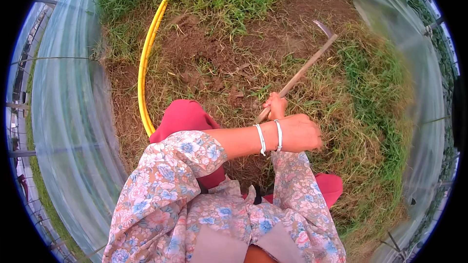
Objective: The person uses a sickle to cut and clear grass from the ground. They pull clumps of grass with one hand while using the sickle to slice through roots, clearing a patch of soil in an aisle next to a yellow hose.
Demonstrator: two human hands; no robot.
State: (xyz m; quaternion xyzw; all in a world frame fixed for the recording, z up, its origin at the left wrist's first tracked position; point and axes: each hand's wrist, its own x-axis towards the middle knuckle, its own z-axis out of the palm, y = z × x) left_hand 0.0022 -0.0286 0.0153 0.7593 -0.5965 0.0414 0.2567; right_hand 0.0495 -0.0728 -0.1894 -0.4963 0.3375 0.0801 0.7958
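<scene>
Outside, between two long walls of clear plastic sheeting [73,131], a person in a floral long-sleeved top squats over a strip of grass and bare brown soil [214,63]. Left of the soil patch, a yellow hose [144,68] runs along the ground, curving up and away, and just right of it a red-clad knee [183,117] pushes forward. The left hand [300,134], with two white bangles [270,136] on the wrist, crosses over to the right of the patch; it looks loosely curled, but I cannot tell whether it grips anything. Just above it the right hand [276,106] is closed round the low end of a long wooden-handled hoe [300,70], whose curved metal blade [324,28] is lifted off the ground at the patch's far right edge.

With the blade raised and the arms crossed, a swing could come down crooked, I'd judge, and glance toward the knee or nick the hose if it strays left. The blade is motion-blurred, the right forearm hides under the left, and the feet are out of sight beneath the clothing.
</scene>
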